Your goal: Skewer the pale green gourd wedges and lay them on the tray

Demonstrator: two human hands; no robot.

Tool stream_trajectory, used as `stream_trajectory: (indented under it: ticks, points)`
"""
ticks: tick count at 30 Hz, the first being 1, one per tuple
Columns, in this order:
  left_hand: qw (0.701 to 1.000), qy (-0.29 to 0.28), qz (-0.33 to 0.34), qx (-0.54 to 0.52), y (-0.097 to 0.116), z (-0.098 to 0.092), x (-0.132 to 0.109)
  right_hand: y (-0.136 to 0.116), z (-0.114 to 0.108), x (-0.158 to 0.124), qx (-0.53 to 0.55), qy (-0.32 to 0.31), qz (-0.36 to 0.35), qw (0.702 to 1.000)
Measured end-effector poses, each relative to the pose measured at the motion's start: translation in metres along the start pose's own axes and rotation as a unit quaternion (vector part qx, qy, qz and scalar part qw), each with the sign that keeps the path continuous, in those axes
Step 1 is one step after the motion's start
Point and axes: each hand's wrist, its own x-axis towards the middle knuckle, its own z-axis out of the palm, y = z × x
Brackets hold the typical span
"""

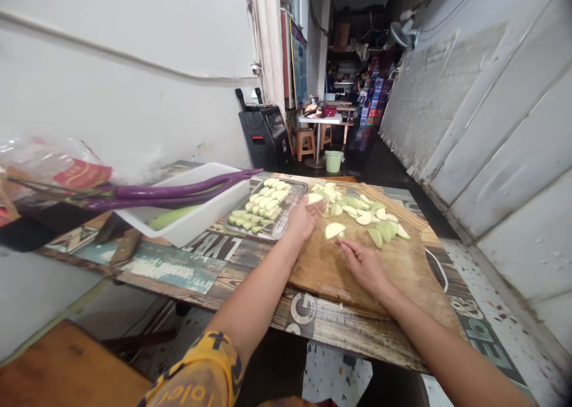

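Pinching skewer (341,240), right hand (364,265) fingers narrow; skewer points far-left into slice (334,230); left hand (302,217) clasps second slice (315,198).

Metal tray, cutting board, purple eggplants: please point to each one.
Metal tray (290,182): head view, far rim.
Cutting board (322,270): head view, bare wood near front.
Purple eggplants (179,190): head view, middle of their length.

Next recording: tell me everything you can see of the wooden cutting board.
The cutting board is a broad brown wooden slab, worn and stained, lying flat on the patterned table near its front edge. A pile of pale, green-skinned slices covers its far part; the near part is bare. The left hand lies at its far left corner, fingers at the pile. The right hand rests on its middle, pinching a thin stick that carries one slice. A metal tray sits beside its left edge.
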Motion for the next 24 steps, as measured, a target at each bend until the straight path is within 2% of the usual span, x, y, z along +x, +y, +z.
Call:
stream_trajectory:
  ticks: [15, 24]
  points:
    - [0.998, 0.041, 0.048, 0.001, -0.0028, -0.0022, 0.0002, -0.007, 0.0044, -0.0018, -0.038, -0.021, -0.012, 0.999]
    - [0.997, 0.058, 0.044, -0.025, -0.0038, 0.0001, -0.0012, -0.0074, 0.0057, -0.0032, -0.053, -0.023, -0.035, 0.998]
